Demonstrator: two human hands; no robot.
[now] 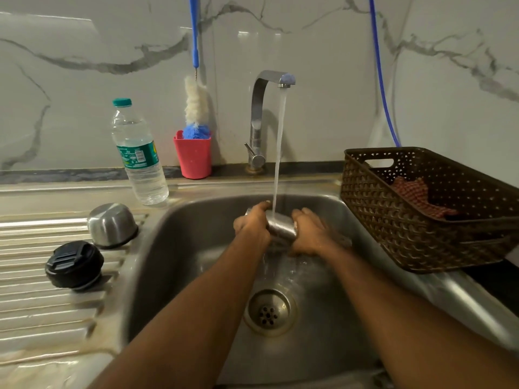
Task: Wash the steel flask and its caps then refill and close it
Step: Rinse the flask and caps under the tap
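The steel flask [280,223] lies sideways over the sink, under the running water from the tap [261,113]. My left hand [252,223] grips its left end and my right hand [307,231] wraps its right end, which looks blurred. Most of the flask is hidden by my fingers. On the ribbed drainboard at the left, the steel cup cap [112,224] stands upside down. The black inner cap [74,264] sits in front of it.
A plastic water bottle [139,155] stands behind the drainboard, beside a red cup [193,158] holding a bottle brush [196,108]. A brown woven basket [421,217] with a checked cloth [415,196] sits right of the sink [182,248]. The drain [269,311] lies below my hands.
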